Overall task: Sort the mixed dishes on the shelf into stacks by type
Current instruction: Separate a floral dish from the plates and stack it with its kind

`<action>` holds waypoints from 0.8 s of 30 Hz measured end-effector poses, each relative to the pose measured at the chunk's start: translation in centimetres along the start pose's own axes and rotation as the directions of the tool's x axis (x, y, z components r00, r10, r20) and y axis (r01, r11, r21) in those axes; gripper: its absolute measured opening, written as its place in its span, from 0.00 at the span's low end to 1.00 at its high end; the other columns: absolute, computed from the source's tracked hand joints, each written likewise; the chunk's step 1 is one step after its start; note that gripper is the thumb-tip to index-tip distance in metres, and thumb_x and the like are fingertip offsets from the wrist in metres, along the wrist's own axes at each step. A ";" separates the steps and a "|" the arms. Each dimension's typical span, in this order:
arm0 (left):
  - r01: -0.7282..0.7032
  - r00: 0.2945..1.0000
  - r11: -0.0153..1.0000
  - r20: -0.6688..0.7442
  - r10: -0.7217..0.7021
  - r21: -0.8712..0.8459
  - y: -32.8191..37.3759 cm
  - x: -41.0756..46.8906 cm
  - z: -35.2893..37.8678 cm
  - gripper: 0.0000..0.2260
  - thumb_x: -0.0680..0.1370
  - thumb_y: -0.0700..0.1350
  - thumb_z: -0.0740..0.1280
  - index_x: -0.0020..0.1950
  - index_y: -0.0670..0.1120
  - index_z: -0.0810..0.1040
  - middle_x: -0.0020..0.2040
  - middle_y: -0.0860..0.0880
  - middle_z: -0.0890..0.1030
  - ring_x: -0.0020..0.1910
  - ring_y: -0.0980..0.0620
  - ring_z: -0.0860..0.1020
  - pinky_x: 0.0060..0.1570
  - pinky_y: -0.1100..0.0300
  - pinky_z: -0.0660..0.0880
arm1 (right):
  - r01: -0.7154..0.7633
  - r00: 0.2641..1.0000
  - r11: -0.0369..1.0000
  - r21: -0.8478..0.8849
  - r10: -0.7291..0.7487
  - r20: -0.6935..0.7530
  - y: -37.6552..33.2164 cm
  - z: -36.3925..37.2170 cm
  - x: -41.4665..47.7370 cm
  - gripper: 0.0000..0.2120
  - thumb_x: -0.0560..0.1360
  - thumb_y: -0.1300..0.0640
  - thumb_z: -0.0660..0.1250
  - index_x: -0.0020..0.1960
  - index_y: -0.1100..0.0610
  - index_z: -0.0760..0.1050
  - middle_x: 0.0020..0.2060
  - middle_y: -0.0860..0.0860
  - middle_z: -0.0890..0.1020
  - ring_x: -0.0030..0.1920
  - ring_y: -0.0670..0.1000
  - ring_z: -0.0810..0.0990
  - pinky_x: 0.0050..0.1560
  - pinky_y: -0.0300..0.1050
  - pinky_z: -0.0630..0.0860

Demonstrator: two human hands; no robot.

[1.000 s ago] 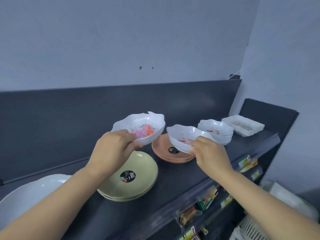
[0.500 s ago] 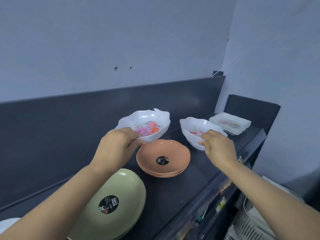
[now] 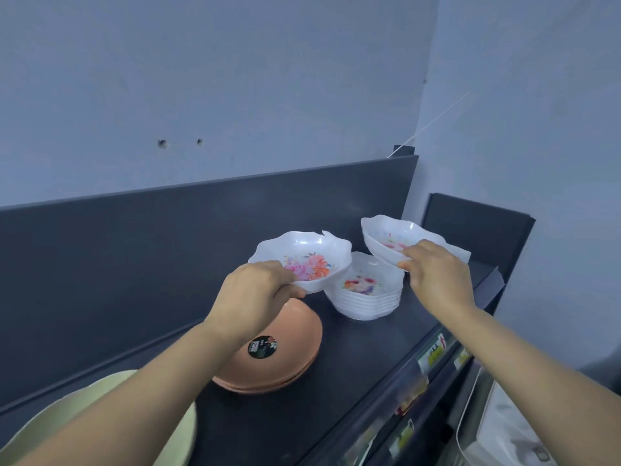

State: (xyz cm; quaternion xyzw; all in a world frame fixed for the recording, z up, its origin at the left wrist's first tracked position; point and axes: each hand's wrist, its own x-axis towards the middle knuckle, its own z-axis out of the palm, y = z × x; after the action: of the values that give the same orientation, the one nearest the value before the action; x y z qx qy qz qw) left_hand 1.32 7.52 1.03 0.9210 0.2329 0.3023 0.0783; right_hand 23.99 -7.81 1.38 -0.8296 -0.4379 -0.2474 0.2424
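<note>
Nearest, green plates (image 3: 111,418) and an orange plate stack (image 3: 289,351) are seen on the dark shelf (image 3: 353,381); a larger floral bowl (image 3: 302,260) is gripped by the left hand (image 3: 255,297); behind — over the white bowl stack (image 3: 366,290) — a smaller bowl (image 3: 389,240) is pinched by the right hand (image 3: 433,270).

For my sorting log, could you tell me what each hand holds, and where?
Left hand: large floral bowl, near rim. Right hand: small floral bowl, near rim.
</note>
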 end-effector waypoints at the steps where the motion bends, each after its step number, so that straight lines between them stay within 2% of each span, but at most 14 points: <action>1: 0.002 1.000 1.000 0.013 -0.002 -0.013 0.6 0.8 1.0 0.07 0.76 0.50 0.66 0.39 0.52 0.80 0.35 0.54 0.74 0.37 0.53 0.71 0.32 0.68 0.64 | -0.003 1.000 1.000 0.010 0.003 -0.019 0.8 -0.1 0.4 0.08 0.76 0.61 0.64 0.52 0.61 0.80 0.46 0.56 0.81 0.48 0.59 0.78 0.40 0.47 0.71; 4: -0.011 0.999 1.000 0.042 0.011 -0.009 2.4 3.1 4.0 0.08 0.77 0.51 0.65 0.41 0.49 0.80 0.36 0.53 0.74 0.38 0.51 0.72 0.35 0.61 0.67 | 0.009 0.997 1.000 0.029 -0.007 -0.080 3.3 -0.2 1.4 0.06 0.74 0.63 0.67 0.49 0.62 0.81 0.45 0.57 0.82 0.47 0.61 0.79 0.40 0.50 0.74; 6: -0.023 0.998 1.000 0.057 0.023 0.010 3.4 4.5 5.9 0.10 0.77 0.51 0.64 0.42 0.48 0.80 0.37 0.52 0.75 0.39 0.50 0.72 0.34 0.58 0.66 | 0.007 0.995 1.000 0.029 -0.004 -0.098 4.8 0.0 2.0 0.06 0.74 0.64 0.67 0.48 0.62 0.81 0.44 0.57 0.82 0.46 0.61 0.79 0.40 0.50 0.75; 11: -0.025 0.991 0.999 0.130 0.023 0.021 4.9 6.9 9.7 0.09 0.77 0.50 0.63 0.41 0.49 0.79 0.38 0.53 0.72 0.39 0.50 0.70 0.36 0.59 0.62 | 0.029 0.990 0.998 0.055 -0.021 -0.140 7.6 1.1 3.4 0.05 0.71 0.66 0.69 0.45 0.61 0.81 0.40 0.55 0.82 0.43 0.60 0.79 0.36 0.51 0.76; 14: -0.025 0.984 1.000 0.178 0.023 0.012 4.9 7.6 11.0 0.09 0.77 0.51 0.63 0.45 0.49 0.80 0.39 0.52 0.72 0.41 0.49 0.72 0.36 0.58 0.62 | 0.072 0.984 0.994 0.085 -0.057 -0.170 8.7 2.1 3.8 0.06 0.68 0.69 0.71 0.43 0.61 0.82 0.38 0.55 0.82 0.38 0.59 0.80 0.33 0.51 0.77; 17: -0.069 0.967 0.998 0.245 0.064 0.013 4.5 8.0 12.0 0.09 0.78 0.52 0.62 0.50 0.51 0.81 0.40 0.53 0.72 0.45 0.49 0.74 0.37 0.59 0.63 | 0.087 0.982 0.991 0.106 -0.068 -0.176 9.2 2.8 4.2 0.07 0.68 0.69 0.71 0.43 0.61 0.82 0.37 0.55 0.82 0.38 0.59 0.80 0.34 0.50 0.78; 21: -0.098 0.923 0.995 0.372 0.099 -0.023 3.7 8.4 12.5 0.13 0.79 0.55 0.59 0.55 0.52 0.80 0.44 0.56 0.71 0.49 0.50 0.74 0.43 0.58 0.68 | 0.102 0.982 0.986 0.129 -0.079 -0.171 9.4 3.5 4.5 0.05 0.69 0.68 0.71 0.42 0.61 0.82 0.37 0.56 0.82 0.38 0.59 0.80 0.35 0.51 0.78; 24: -0.089 0.899 0.992 0.422 0.117 -0.087 3.2 8.4 12.6 0.13 0.80 0.53 0.59 0.56 0.49 0.79 0.45 0.56 0.72 0.49 0.53 0.73 0.48 0.60 0.68 | 0.122 0.981 0.984 0.133 -0.100 -0.166 9.0 3.8 4.6 0.03 0.70 0.66 0.70 0.43 0.61 0.82 0.38 0.56 0.82 0.39 0.59 0.80 0.35 0.51 0.78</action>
State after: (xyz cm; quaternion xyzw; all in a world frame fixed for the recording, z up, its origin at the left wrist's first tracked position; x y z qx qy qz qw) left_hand 15.99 8.64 -3.76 0.9727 0.1512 0.1050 0.1413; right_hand 34.59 -7.16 -0.35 -0.7621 -0.4794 -0.2939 0.3210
